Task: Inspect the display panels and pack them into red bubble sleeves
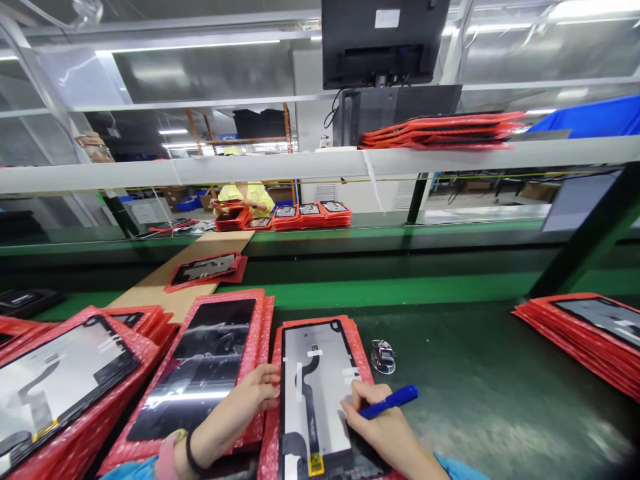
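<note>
A screen panel (313,387) lies back side up on a red bubble-wrap sleeve (357,347) in front of me, with a black flex cable across its grey back. My right hand (383,427) grips a blue pen (390,401), its tip against the panel's right side. My left hand (253,397) rests on the panel's left edge, fingers curled against it. Left of it lies a dark panel (205,367) face up on a stack of red sleeves.
Another stack with a panel (55,383) sits at far left, and a red stack (585,333) at far right. A small metal object (383,355) lies on the green mat. A person in yellow (245,197) works across the conveyor. A monitor (383,40) hangs overhead.
</note>
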The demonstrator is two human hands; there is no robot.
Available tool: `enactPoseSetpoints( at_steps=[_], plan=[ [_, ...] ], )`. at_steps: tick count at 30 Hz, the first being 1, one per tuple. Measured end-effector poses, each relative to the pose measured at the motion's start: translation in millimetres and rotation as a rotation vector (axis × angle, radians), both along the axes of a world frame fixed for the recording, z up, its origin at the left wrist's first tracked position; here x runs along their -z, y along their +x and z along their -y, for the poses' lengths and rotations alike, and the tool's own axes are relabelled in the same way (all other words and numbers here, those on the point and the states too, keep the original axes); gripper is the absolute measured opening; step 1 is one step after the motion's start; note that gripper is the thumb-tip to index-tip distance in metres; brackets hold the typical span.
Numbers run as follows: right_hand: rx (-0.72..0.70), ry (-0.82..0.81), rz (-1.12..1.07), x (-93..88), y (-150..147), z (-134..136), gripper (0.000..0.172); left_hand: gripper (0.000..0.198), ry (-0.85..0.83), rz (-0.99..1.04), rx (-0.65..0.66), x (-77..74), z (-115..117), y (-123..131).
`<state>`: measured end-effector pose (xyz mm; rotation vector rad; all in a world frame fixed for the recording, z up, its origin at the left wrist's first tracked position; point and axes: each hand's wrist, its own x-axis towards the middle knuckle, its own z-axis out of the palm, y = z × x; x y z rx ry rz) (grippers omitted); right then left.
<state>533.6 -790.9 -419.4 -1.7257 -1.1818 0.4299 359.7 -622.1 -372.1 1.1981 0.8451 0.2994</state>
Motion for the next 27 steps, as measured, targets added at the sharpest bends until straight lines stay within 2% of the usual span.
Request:
enactPoseSetpoints(
  at_steps=[6,12,16,21,24,27],
  plan=[
    [-0.026,-0.014,0.009,-1.5,-3.6,-2.9,0.028,0.042,-0.106,0.045,0.008,5.3,-5.2,0.9],
    [0.032,0.031,-0.217,-4.9,1.7,-0.4,0.033,0.040,-0.106,0.048,0.021,6.4,-11.0,4.4],
    [0.005,0.073,-0.461,-9.2,5.1,-2.7,0.040,0.032,-0.098,0.122,0.095,-0.7,-0.4,18.5],
    [-0.037,0.155,-0.595,-10.3,6.6,-3.7,0.046,0.048,-0.101,0.234,0.048,0.8,21.9,39.7],
    [-0.001,0.224,-0.595,-20.9,15.3,6.9,0.039,0.057,-0.045,0.260,-0.042,-1.8,26.0,42.0],
    [0.071,0.331,-0.587,-43.6,28.5,21.5,0.034,0.063,0.033,0.298,-0.103,-15.1,21.3,38.5]
  ],
)
